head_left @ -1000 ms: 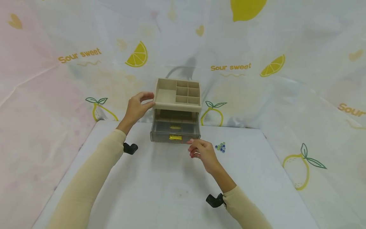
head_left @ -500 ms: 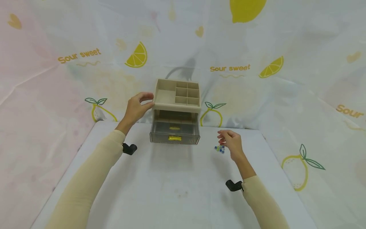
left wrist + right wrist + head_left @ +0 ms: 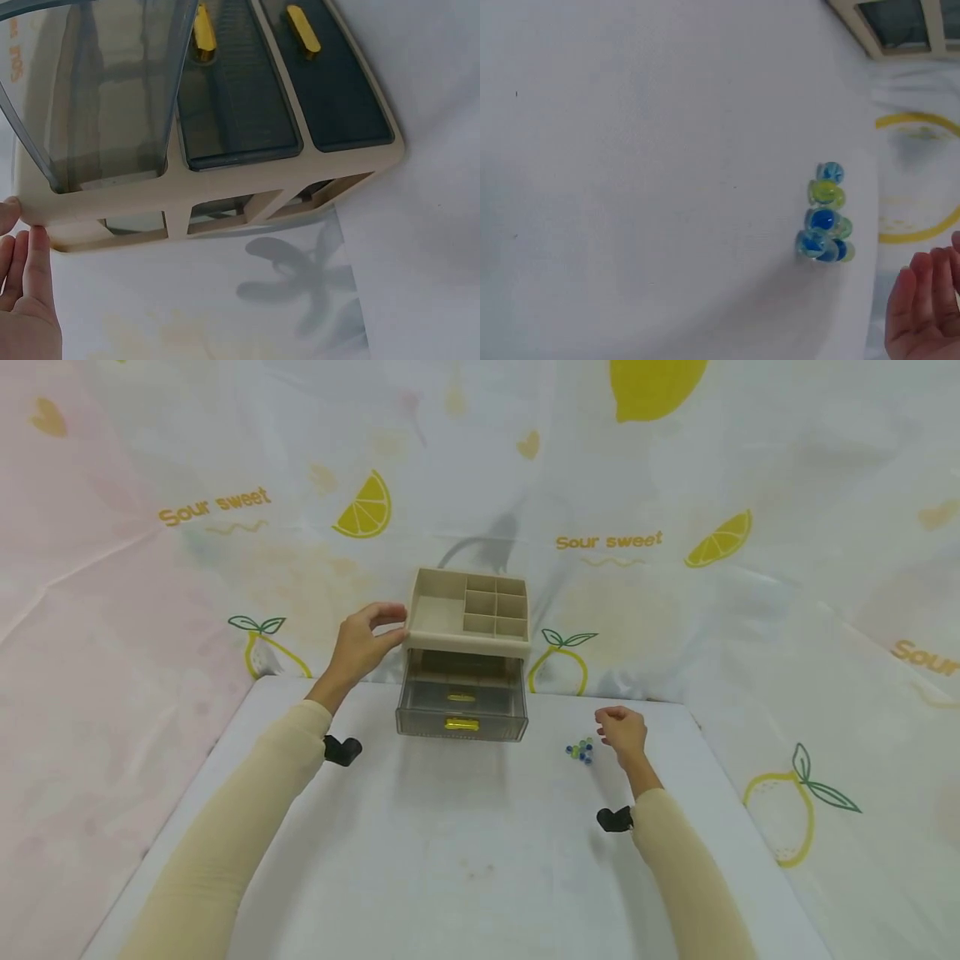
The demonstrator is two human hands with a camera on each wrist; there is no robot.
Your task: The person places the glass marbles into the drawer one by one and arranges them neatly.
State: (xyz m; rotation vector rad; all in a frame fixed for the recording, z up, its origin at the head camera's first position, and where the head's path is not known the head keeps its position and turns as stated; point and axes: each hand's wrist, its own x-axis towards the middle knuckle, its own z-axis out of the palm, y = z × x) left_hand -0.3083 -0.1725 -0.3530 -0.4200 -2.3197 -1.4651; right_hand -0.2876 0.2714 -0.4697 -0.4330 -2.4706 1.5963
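Left hand [image 3: 362, 643] grips the top-left edge of the beige organizer [image 3: 467, 652], thumb in front and fingers curled over the rim of the tray; the left wrist view shows fingertips [image 3: 36, 247] flat against the frame corner. Reads as bracing: it likely pins the unit so it doesn't slide on the table [image 3: 450, 860] when a drawer gets pulled.

Right hand [image 3: 622, 733] hovers just right of the marbles [image 3: 579, 750], not touching them. Head view shows a loose curl, nothing visibly held; right wrist view shows only fingers [image 3: 919, 300] at the frame's lower right, relaxed, with a clear gap to the marble cluster [image 3: 825, 217]. I'd call it unclenched and empty.

Marbles: small tight clump of blue and green glass, sitting on the table to the right of the organizer, well apart from it, near the table's back edge. They touch each other.

Organizer: stands at the back centre of the table against the lemon-print cloth [image 3: 675, 527]. Open compartment tray on top, all cells look empty. Two smoky translucent drawers with yellow handles [image 3: 461, 724]; the lower drawer [image 3: 462, 714] sticks out toward the person, so its open top is reachable from above. Nothing visible inside it, though the tinted plastic makes that hard to confirm.
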